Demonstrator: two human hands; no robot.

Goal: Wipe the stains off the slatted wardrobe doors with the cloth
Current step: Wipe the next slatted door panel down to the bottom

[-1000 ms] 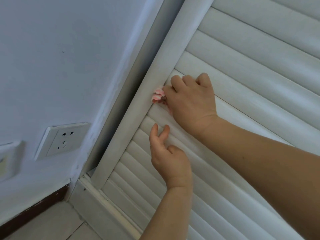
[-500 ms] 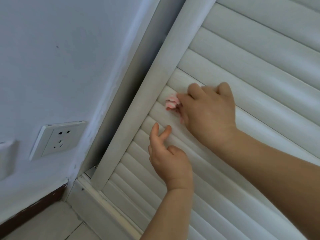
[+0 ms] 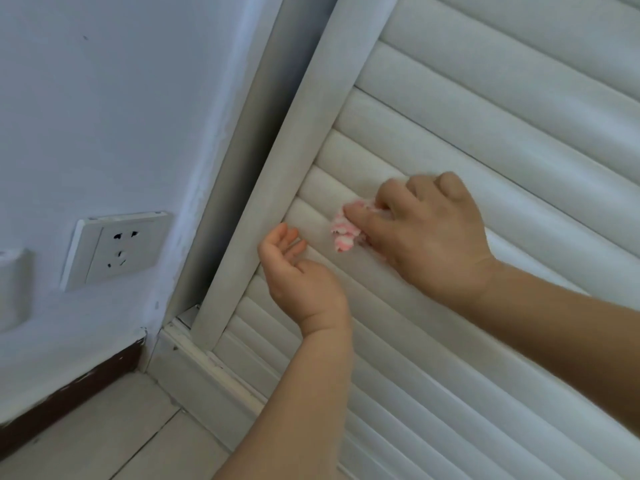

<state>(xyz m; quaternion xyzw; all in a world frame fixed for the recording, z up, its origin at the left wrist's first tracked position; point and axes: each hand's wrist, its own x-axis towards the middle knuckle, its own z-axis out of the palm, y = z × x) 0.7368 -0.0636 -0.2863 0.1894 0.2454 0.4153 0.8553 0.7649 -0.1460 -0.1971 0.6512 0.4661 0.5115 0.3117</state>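
My right hand, clenched around the pink cloth, has slid rightward along the slat, away from the door frame. My left hand rests relaxed, holding nothing. This stretch looks wiped.

cloth: pink and white, in small mottled patches; only a bunched bit shows beside the right hand.
slatted wardrobe door: off-white, with a faint grey wood-grain wash; its slats make a pattern of parallel bands, each with a darker shadow line between.
door frame: same pale grey-white grain, plain, no slats.
wall: pale blue-white, with a few small dark specks.
socket: white plate, dark pin holes.
skirting board: dark brown, along the wall's bottom edge.
floor: light beige-grey tiles, thin darker joints.
base rail: white, scuffed with small dark marks.
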